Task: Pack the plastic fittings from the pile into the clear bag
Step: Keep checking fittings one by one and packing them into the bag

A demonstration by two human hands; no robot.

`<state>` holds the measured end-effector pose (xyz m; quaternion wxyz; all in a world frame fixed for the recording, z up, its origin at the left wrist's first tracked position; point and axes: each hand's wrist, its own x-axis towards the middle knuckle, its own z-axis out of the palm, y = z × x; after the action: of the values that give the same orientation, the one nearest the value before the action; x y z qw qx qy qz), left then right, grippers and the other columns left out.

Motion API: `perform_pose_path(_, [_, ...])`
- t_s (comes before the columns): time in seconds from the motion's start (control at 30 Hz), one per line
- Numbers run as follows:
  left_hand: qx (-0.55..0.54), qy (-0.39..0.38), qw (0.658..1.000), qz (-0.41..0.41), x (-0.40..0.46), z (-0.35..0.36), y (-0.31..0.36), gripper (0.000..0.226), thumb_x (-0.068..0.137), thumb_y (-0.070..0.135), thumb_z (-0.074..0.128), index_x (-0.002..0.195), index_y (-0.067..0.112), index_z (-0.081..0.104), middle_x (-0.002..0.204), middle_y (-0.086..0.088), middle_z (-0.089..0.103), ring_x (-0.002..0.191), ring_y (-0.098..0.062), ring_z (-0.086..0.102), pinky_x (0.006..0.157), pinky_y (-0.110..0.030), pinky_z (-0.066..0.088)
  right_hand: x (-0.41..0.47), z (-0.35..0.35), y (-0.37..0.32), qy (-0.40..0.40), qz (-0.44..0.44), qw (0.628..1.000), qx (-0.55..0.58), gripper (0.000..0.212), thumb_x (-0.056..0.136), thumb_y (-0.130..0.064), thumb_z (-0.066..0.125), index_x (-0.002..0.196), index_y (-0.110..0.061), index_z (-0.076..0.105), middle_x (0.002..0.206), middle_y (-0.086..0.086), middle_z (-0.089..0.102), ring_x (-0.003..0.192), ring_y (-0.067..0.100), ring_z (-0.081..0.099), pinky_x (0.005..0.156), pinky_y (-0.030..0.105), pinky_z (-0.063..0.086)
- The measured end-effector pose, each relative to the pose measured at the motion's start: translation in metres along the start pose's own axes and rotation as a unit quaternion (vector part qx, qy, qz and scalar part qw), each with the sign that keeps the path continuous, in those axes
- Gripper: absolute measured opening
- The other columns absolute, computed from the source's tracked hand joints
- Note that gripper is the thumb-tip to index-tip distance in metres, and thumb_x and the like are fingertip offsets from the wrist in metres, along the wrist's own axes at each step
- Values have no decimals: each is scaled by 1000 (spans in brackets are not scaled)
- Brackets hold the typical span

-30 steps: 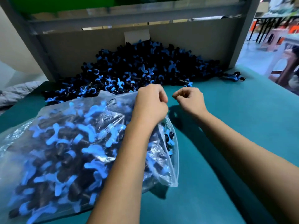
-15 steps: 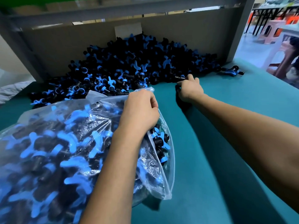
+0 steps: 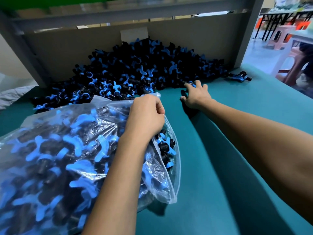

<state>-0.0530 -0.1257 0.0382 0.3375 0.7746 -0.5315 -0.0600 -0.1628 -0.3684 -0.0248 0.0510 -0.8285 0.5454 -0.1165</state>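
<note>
Plastic fittings (image 3: 145, 68), black-blue, heaped against back panel: light, rigid, knobbly; pinch yours by blue wings. Right hand (image 3: 196, 95) spread at pile edge, fingertips touching one. Left hand (image 3: 145, 116) grips floppy clear bag (image 3: 67, 150) mouth.

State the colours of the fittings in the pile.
Black bodies with bright blue handles and rings on the fittings, clearest in the head view.

We had open green tabletop (image 3: 237, 133) on the right side, wide enough to pass an arm. The stuffed clear bag (image 3: 59, 158) hogged the left, the pile (image 3: 144, 70) of fittings blocked the back against a cardboard wall (image 3: 186, 36).
</note>
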Motion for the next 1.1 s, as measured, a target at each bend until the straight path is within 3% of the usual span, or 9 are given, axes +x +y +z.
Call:
perform_pose_path(0.23, [6,-2,1000,2,2,0,-1,25,87,4,70,70,22,69,76,8,67,75,-9,64,69,-23,51,2,1,0,69,-4,997,-21,49,98,-41,59,128,-1,55,129,21,52,120,40,47,99,42,41])
perform_pose_path(0.4, [4,-5,1000,1,2,-1,0,23,88,5,70,73,21,70,77,7,67,77,-10,64,73,-27,54,-36,5,6,143,18,976,163,9,88,-16,69,96,-13,66,98,10,68,96,31,60,77,33,42])
perform_pose_path(0.47, [-9,1,1000,-7,1,-1,0,19,91,11,72,76,22,69,78,6,67,75,-11,65,73,-30,55,-59,6,6,160,43,929,332,11,86,-14,73,90,-15,63,88,2,66,80,21,62,73,31,48])
perform_pose_path(0.57, [-43,7,999,-26,1,-2,1,15,96,29,72,82,22,68,83,3,72,73,-16,66,75,-34,56,-92,-1,1,130,49,785,603,15,85,-3,77,92,-10,66,84,3,70,64,14,68,64,28,56])
perform_pose_path(0.67, [-61,-1,997,-38,1,-1,2,22,97,43,68,93,22,70,96,1,75,77,-17,62,76,-35,53,-122,-7,-4,43,11,654,755,18,77,2,80,89,-10,72,82,3,72,67,16,70,69,22,57])
perform_pose_path(0.73, [-73,-3,996,-43,2,-1,1,31,96,51,67,98,20,69,95,1,76,85,-17,65,77,-35,50,-133,-9,-6,-4,-21,598,801,18,72,-3,79,86,-13,76,85,4,73,74,15,71,73,20,57])
perform_pose_path(0.87, [-157,-1,986,-63,0,-2,0,30,90,48,75,105,24,66,83,6,77,84,-12,70,70,-32,49,-141,-15,-8,-48,-36,549,833,16,75,-2,76,84,-14,79,90,7,75,83,17,73,77,20,57])
perform_pose_path(1.03, [-213,18,975,-62,1,-2,-3,32,81,32,88,82,17,60,78,-4,71,71,-22,66,74,-37,56,-143,-17,-7,-73,-40,530,844,19,75,0,75,89,-12,78,96,10,74,85,19,73,76,20,58])
perform_pose_path(1.1, [-236,9,970,-62,1,-2,-3,34,79,24,90,82,15,57,83,-11,74,78,-31,71,83,-45,60,-144,-17,-9,-90,-45,532,841,21,74,0,77,91,-12,78,98,11,73,86,20,73,77,21,58])
